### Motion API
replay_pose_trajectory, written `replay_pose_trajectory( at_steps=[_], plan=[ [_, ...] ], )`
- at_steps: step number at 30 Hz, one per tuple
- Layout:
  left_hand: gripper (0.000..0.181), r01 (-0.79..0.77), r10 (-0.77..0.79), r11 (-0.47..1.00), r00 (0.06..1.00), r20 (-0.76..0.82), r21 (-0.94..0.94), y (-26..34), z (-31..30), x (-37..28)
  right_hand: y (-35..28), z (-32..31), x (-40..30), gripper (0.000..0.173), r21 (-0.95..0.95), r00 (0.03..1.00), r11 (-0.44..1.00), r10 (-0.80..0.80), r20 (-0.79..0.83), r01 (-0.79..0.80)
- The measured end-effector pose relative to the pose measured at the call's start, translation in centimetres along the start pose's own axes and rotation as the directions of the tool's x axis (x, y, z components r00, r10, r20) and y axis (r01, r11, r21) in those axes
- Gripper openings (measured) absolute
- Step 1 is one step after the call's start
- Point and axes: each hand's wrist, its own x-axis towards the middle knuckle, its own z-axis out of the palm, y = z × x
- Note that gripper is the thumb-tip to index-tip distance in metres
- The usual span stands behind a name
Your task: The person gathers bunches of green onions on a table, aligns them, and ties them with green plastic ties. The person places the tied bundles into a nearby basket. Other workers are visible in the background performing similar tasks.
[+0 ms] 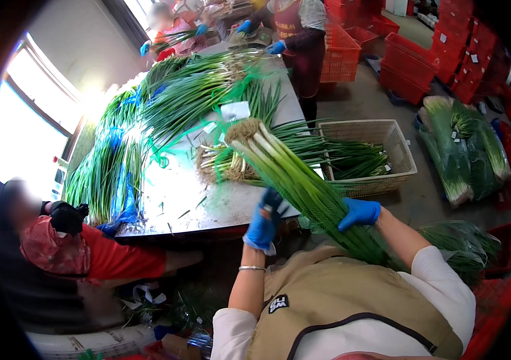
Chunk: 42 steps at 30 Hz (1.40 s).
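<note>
A large bundle of leeks or thick green onions (300, 180) in green mesh netting slants across in front of me, roots up and to the left, leaves towards my body. My right hand (358, 213), in a blue glove, grips its lower part. My left hand (264, 220), also blue-gloved, is beside the bundle near the table's edge; its fingers are blurred, and whether it holds anything is unclear. Behind the bundle, thinner green onions (219, 162) lie on the metal table (174, 198), their roots to the left.
Heaps of green onions (192, 99) cover the table's far side. A pale plastic crate (404, 148) with green onions stands right of it. Wrapped bundles (462, 144) lie on the floor near red crates (408, 67). One person (80, 243) is at the left, others across the table.
</note>
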Motion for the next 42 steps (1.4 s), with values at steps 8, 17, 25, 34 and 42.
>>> replay_pose_trajectory(
  at_steps=[8, 17, 25, 34, 42],
  plan=[
    [0.049, -0.185, 0.102, 0.922, 0.963, -0.249, -0.340, 0.2, -3.9, 4.8, 0.9, 0.2, 3.6, 0.055, 0.003, 0.981, 0.982, 0.189, 0.041, -0.189],
    [0.034, -0.441, 0.337, 0.871, 0.858, -0.388, -0.218, 10.5, -7.5, 3.6, 1.0, -12.1, -15.1, 0.032, -0.699, 0.582, -0.018, 0.538, -0.610, -0.715],
    [0.036, -0.325, 0.345, 0.918, 0.937, 0.054, -0.227, 6.7, 3.4, 10.4, -4.5, -0.8, -4.9, 0.098, -0.682, 0.790, 0.682, -0.559, -0.251, 0.266],
    [0.047, -0.443, 0.484, 0.874, 0.832, 0.271, -0.199, 8.7, 16.2, 12.2, 11.4, 0.2, -3.0, 0.052, -0.396, 0.706, 0.880, -0.454, -0.543, 0.261],
    [0.072, -0.529, 0.285, 0.564, 0.846, 0.451, 0.634, 2.8, 21.7, 17.6, 9.7, -1.8, -2.8, 0.051, 0.136, 0.497, 0.905, -0.092, -0.863, 0.403]
  ],
)
